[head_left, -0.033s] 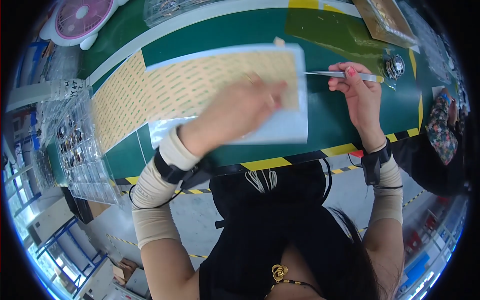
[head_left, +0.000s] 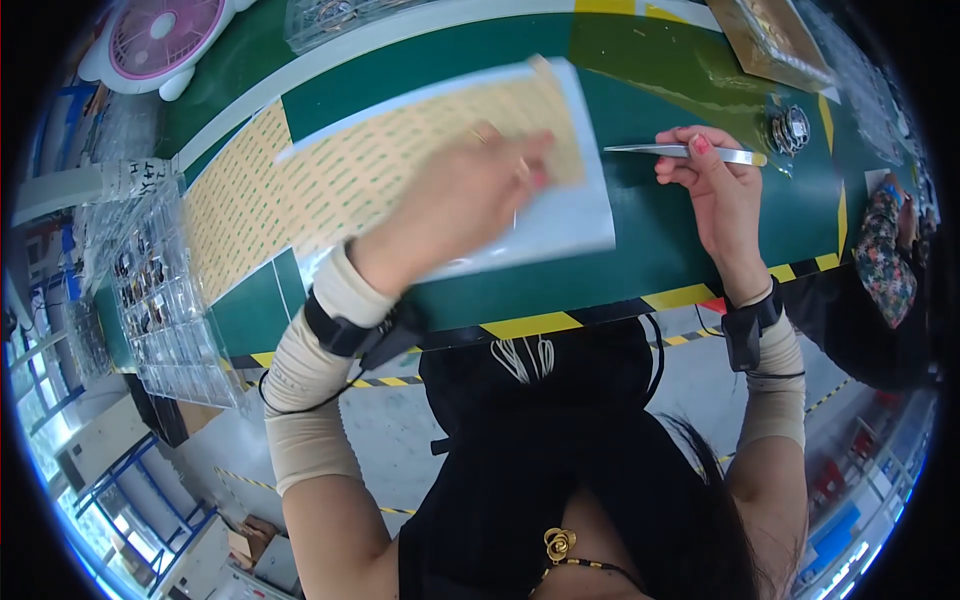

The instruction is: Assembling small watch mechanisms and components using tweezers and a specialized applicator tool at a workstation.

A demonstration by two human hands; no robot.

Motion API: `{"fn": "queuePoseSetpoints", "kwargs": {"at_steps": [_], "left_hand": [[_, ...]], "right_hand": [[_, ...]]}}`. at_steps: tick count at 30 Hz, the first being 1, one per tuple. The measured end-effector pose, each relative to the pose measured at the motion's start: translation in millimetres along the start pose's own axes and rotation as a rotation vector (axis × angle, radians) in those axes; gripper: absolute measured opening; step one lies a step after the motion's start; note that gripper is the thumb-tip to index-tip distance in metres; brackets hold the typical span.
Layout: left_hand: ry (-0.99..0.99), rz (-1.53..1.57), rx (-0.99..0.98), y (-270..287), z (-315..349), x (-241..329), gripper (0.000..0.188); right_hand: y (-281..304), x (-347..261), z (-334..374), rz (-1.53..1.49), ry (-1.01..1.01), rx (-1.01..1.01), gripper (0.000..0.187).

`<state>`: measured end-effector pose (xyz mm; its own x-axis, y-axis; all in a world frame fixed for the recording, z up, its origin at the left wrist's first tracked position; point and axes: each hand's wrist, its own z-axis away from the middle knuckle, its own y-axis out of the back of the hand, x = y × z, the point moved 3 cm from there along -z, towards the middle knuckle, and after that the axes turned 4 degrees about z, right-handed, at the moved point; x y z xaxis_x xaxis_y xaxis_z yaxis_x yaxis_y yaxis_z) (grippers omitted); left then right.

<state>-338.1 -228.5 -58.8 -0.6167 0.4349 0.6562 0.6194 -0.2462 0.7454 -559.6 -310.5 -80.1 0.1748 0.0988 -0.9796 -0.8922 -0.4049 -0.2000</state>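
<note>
A tan sheet with rows of green marks [head_left: 400, 142], on a white backing [head_left: 578, 215], lies tilted on the green table. Over its middle is my left hand [head_left: 480, 190], its fingers smeared by motion. Whether it grips anything there cannot be made out. To the right of the sheet, my right hand [head_left: 712, 165] is closed around metal tweezers [head_left: 685, 151], whose tips point left toward the backing and stay apart from it. A second tan sheet with green marks [head_left: 235, 205] lies at the left, partly beneath the first.
Clear plastic trays with small parts [head_left: 160, 300] stand at the left edge. A pink and white fan [head_left: 160, 25] is at the far left. Beyond my right hand sit a round coiled metal item [head_left: 788, 130], yellow transparent film [head_left: 670, 70] and a cardboard box [head_left: 770, 45]. Another person's patterned sleeve [head_left: 885, 255] shows at right.
The upper sheet and its backing have turned counterclockwise, their right end swinging up and left. My left hand has shifted slightly left with them. My right hand and the tweezers have barely moved.
</note>
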Motion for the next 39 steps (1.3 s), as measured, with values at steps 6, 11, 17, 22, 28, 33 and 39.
{"fn": "queuePoseSetpoints", "kwargs": {"at_steps": [6,11,17,22,28,33,39], "left_hand": [[0.01,0.03,0.104,5,-5,-3,0.021],[-0.004,0.103,0.162,3,-2,-18,0.022],[0.001,0.221,0.179,0,-2,-26,0.022],[0.002,0.236,0.225,-2,-5,-28,0.021],[0.083,0.321,0.234,-4,-5,-32,0.017],[0.346,0.713,0.234,6,-12,-38,0.013],[0.467,1.579,0.215,0,-16,-48,0.032]], "right_hand": [[-6,5,4,0.147,-0.056,0.017,0.02],[-15,7,-11,0.185,-0.045,-0.041,0.019],[-20,11,-20,0.208,-0.055,-0.035,0.018],[-23,7,-15,0.262,0.007,-0.101,0.017],[-22,1,-17,0.288,0.118,-0.27,0.018],[-12,10,-24,-0.064,0.03,-0.076,0.021],[-55,2,-58,-0.212,0.091,-0.083,0.024]]}}
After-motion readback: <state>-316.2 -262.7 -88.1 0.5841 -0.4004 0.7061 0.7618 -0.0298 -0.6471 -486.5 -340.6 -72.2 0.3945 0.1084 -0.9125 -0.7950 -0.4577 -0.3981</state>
